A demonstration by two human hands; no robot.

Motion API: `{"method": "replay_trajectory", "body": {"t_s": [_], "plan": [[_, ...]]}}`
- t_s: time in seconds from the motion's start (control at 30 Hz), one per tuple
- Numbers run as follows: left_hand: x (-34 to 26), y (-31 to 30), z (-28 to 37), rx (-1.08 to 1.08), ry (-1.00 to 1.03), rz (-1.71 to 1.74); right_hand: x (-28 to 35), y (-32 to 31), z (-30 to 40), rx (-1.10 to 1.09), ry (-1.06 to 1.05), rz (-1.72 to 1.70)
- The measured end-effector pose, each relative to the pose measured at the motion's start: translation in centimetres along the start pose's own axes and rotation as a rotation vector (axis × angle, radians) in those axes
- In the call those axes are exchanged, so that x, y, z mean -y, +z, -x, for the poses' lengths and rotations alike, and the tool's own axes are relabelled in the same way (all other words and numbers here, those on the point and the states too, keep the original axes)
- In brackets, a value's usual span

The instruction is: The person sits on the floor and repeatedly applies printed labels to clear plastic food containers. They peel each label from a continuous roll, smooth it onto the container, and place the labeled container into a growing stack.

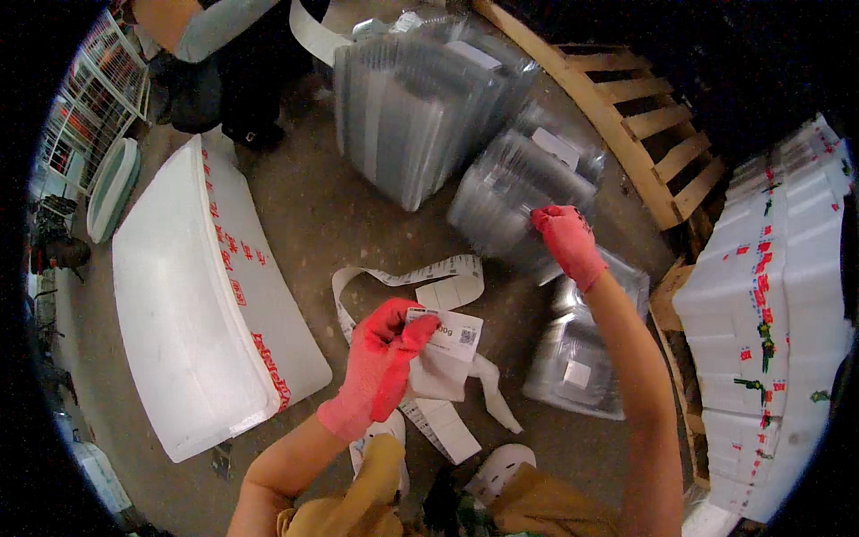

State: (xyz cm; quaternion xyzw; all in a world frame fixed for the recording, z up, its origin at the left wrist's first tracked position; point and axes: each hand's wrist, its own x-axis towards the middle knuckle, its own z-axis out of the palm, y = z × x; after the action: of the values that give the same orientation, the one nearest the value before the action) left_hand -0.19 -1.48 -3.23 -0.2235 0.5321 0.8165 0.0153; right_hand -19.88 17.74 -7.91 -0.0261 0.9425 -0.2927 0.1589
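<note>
My left hand (382, 366), in a red-pink glove, pinches a strip of printed paper labels (446, 349). The strip trails in loops down to the floor. My right hand (569, 243), gloved alike, reaches to a stack of clear plastic containers (500, 191); its fingertips are drawn together, and whether they hold anything is unclear. Just below that hand lies another group of clear containers (580, 342), with a white label on top. A taller stack of clear plastic containers (396, 114) stands farther off, with a paper strip at its top.
A large white foam box (181, 288) with red printing stands at the left. Wooden pallets (604, 114) lie at the upper right, and white foam boxes (731, 335) are stacked at the right edge. Another person (221, 74) is at the upper left, near a wire cage (100, 87).
</note>
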Motion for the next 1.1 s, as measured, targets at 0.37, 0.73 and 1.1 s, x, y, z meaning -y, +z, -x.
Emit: {"method": "replay_trajectory", "body": {"t_s": [0.37, 0.73, 1.1], "plan": [[-3.4, 1.0, 2.2, 0.137, 0.248, -0.144, -2.6, -4.3, -0.9, -0.758, -0.364, -0.133], [-5.0, 4.9, 2.1, 0.486, 0.111, -0.06, 7.1, -18.8, 16.0, -0.255, -0.222, -0.307], [-4.0, 8.6, 3.6, 0.359, 0.108, -0.17, 8.6, -17.7, 19.1, 0.048, -0.022, -0.324]]}}
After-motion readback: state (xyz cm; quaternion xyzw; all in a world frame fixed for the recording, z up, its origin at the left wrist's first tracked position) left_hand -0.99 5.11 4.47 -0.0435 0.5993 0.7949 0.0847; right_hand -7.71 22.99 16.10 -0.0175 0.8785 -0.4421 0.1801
